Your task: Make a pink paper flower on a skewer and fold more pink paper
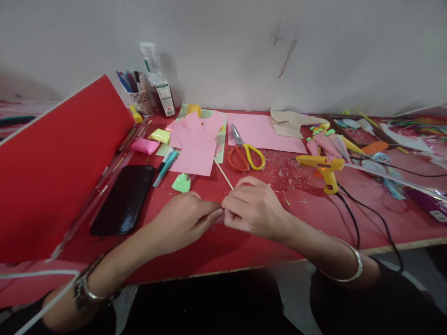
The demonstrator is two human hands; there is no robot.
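Thin stick [224, 173], hands [252, 207] angled inward, meeting

The right hand [253, 207] hid the near end of a thin stick [223, 173]. The frame cut off the red board [70, 163] at nine o'clock; strands [419, 122] towards three blurred together.

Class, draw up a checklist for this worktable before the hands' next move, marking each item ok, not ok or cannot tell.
1. Thin stick in the right hand: ok.
2. Left hand pinching securely: cannot tell; contact hidden.
3. Scissors lying apart from both hands: ok.
4. Yellow glue gun clear of both hands: ok.
5. Its nozzle cool: cannot tell.
6. Red tabletop free of scraps: not ok.
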